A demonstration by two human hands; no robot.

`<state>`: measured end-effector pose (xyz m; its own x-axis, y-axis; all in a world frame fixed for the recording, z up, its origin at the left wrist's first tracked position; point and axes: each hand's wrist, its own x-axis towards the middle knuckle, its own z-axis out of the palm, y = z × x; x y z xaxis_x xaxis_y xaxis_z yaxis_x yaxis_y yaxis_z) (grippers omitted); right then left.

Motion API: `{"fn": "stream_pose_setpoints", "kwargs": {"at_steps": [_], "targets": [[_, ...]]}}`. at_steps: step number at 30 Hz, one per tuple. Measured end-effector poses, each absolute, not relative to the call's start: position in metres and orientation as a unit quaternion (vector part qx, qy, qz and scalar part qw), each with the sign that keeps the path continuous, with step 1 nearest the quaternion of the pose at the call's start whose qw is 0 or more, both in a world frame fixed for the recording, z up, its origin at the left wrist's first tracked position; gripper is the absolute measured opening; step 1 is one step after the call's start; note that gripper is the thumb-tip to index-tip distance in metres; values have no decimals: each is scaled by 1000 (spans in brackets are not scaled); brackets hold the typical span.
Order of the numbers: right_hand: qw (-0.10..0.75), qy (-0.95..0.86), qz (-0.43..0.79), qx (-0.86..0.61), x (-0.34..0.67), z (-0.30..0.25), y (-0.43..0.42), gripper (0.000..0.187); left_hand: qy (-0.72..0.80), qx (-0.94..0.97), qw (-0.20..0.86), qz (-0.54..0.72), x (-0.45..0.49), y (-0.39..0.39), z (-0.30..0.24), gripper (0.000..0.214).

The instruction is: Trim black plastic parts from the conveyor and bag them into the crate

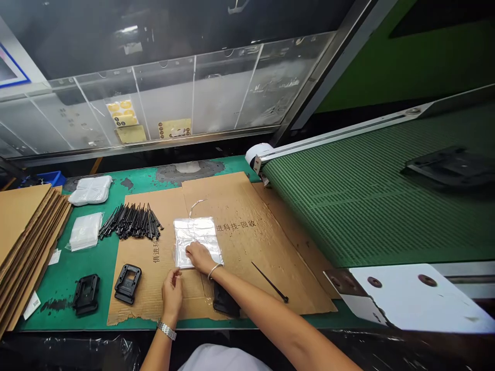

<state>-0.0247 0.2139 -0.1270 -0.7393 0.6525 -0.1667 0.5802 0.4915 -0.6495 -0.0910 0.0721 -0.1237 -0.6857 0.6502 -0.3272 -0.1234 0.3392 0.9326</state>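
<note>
A stack of clear plastic bags (199, 228) lies flat on a brown cardboard sheet (235, 196) in front of me. My right hand (201, 258) is over its lower half, fingers curled and pinching at the top bag. At the stack's lower left corner is my left hand (172, 291), its fingers bent inward; whether anything is between them is hidden. Partly covered by my right forearm, a black plastic part (225, 303) rests near the table's front edge. Two black plastic frames, one on the cardboard (128, 284) and one on the green mat (86, 294), lie to the left.
A pile of black pin-like rods (133, 221) lies at the cardboard's left; a single rod (270, 282) is at right. Wrapped bag packs (85, 230) and stacked cardboard (31, 247) stand left. A green conveyor belt (367, 196) on the right carries a blurred black part (452, 167).
</note>
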Motion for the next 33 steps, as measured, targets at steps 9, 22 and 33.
{"fn": "stream_pose_setpoints", "kwargs": {"at_steps": [9,22,33], "targets": [[166,-687,606,-365,-21,-116,238,21,730,336,320,501,-109,114,-116,44],[149,-453,837,-267,11,-45,211,47,655,449,326,513,-110,125,-47,43],[126,-432,853,-266,83,-23,174,47,633,474,394,468,-106,106,-27,18]]}}
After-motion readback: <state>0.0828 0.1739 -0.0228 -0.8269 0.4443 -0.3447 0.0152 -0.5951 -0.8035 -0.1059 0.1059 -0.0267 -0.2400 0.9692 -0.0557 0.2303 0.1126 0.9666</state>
